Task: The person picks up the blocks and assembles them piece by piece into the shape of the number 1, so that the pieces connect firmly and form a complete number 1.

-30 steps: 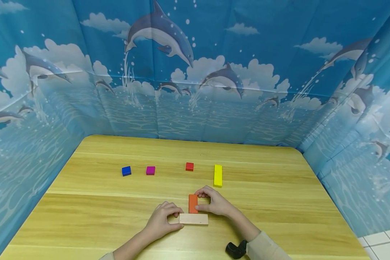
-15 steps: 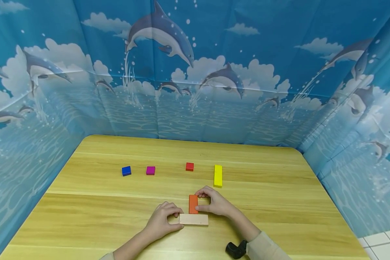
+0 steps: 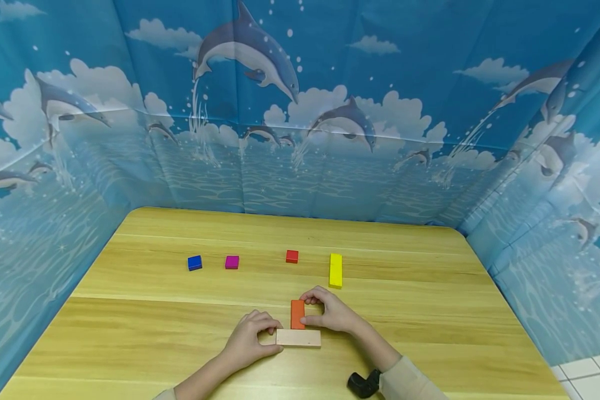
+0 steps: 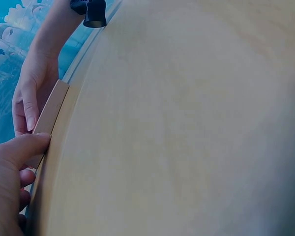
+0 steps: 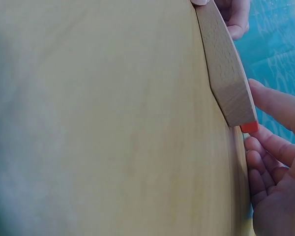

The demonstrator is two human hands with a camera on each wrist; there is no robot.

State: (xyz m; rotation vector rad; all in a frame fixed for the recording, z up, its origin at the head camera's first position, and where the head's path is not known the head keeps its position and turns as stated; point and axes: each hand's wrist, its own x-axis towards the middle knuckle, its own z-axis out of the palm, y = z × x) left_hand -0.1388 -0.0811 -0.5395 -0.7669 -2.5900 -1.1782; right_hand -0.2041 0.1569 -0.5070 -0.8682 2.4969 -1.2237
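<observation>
A plain wooden block [image 3: 298,338] lies lengthwise across the table near its front. My left hand [image 3: 246,343] grips its left end between thumb and fingers; the left wrist view shows the thumb on the block's side [image 4: 50,110]. Just behind the wooden block an orange block [image 3: 297,314] points away from me, its near end against or very close to it. My right hand [image 3: 332,312] holds the orange block at its right side, thumb near the front and fingertips at the far corner. In the right wrist view the wooden block [image 5: 225,69] hides most of the orange one [image 5: 249,127].
Farther back on the table [image 3: 145,316] stand a blue block [image 3: 194,263], a magenta block [image 3: 232,262], a red block [image 3: 292,256] and a long yellow block [image 3: 335,270]. A black device [image 3: 363,384] is at my right wrist. A dolphin-print curtain [image 3: 300,166] surrounds the table.
</observation>
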